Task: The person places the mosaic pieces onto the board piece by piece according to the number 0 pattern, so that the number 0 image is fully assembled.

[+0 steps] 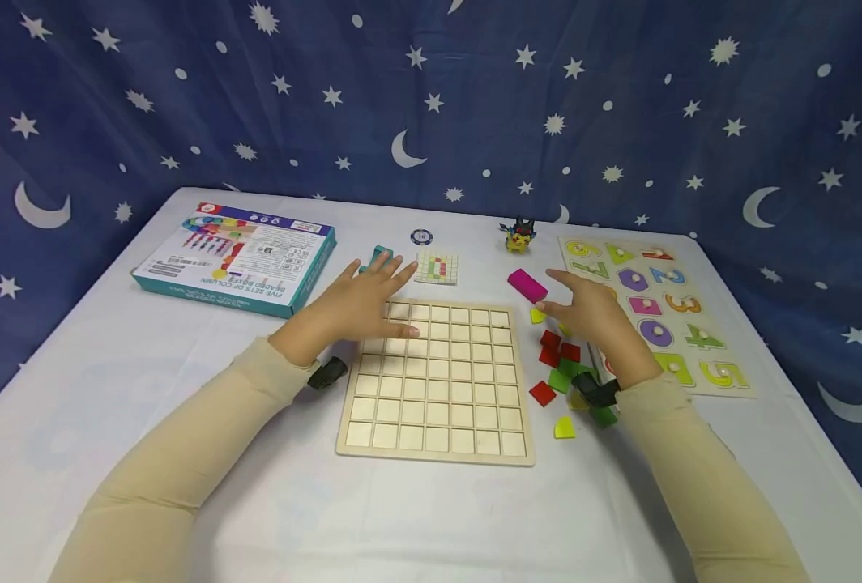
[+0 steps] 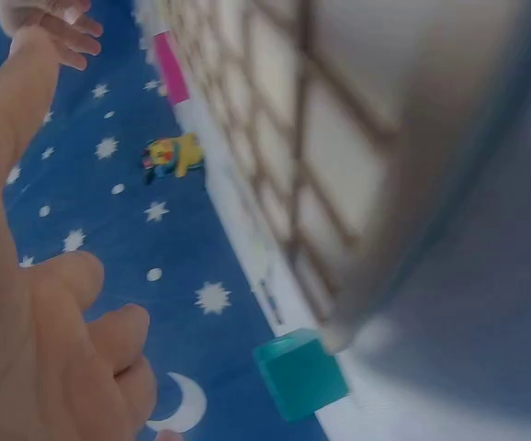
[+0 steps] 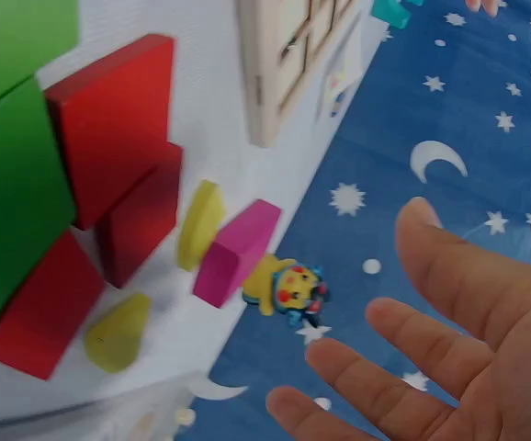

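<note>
My left hand (image 1: 361, 306) hovers over the upper left corner of a wooden grid board (image 1: 438, 394), fingers spread and holding nothing. Partly hidden behind its fingers is a teal block (image 2: 300, 372). Over on the right, my right hand (image 1: 593, 312) is held above the table with its fingers extended and nothing in them. A magenta block (image 1: 527, 286) lies just left of its fingertips. Below that hand are scattered red tiles (image 1: 543, 394), green tiles (image 1: 558, 380) and yellow rounded-corner pieces (image 1: 565, 427); the wrist hides some of them.
A small card with a coloured grid pattern (image 1: 437, 268) lies behind the board, with a poker chip (image 1: 421, 236) beyond it. A yellow figurine (image 1: 518, 236) stands at the back. At left sits a flat toy box (image 1: 237, 257); at right, a number-and-shape puzzle board (image 1: 686, 344).
</note>
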`<action>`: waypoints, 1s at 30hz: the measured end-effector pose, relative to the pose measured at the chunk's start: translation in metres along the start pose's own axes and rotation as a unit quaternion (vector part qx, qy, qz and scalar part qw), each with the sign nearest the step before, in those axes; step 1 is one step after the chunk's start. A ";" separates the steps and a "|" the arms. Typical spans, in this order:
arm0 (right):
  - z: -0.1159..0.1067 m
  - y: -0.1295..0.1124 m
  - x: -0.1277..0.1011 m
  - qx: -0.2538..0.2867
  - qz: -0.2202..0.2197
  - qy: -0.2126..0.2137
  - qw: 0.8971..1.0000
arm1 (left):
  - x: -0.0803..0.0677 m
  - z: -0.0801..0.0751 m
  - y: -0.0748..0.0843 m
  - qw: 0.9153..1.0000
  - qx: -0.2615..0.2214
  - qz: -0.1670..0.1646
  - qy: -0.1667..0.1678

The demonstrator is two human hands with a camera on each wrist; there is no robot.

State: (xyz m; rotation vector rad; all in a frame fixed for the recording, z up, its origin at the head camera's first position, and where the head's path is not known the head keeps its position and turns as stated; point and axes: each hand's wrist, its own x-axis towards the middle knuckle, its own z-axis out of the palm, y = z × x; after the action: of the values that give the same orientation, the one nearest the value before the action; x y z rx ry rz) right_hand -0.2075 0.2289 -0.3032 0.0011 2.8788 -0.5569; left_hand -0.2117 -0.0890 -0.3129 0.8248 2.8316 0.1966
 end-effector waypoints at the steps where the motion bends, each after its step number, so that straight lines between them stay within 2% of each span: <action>1: 0.001 0.001 0.002 0.002 0.005 -0.005 1.000 | 0.000 0.003 -0.002 1.000 0.003 0.006 -0.006; 10: 0.008 0.011 0.020 0.000 0.016 -0.042 0.999 | 0.000 0.025 -0.008 0.999 -0.008 0.023 -0.046; 15: 0.013 0.015 0.029 -0.010 0.002 -0.057 0.998 | -0.001 0.027 -0.008 0.998 -0.012 0.020 -0.063; 22: 0.017 0.012 0.036 -0.034 -0.011 -0.050 0.998 | 0.000 0.029 -0.010 0.995 -0.012 0.005 -0.100; 30: 0.019 0.010 0.038 -0.043 -0.003 -0.081 0.996 | 0.001 0.031 -0.014 0.993 -0.045 0.015 -0.107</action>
State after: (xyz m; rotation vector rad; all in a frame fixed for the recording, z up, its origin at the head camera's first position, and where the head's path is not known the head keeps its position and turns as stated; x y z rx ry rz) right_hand -0.2405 0.2294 -0.3319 -0.0633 2.7421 -0.4121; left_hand -0.2129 -0.0981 -0.3455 0.8173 2.5914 0.2243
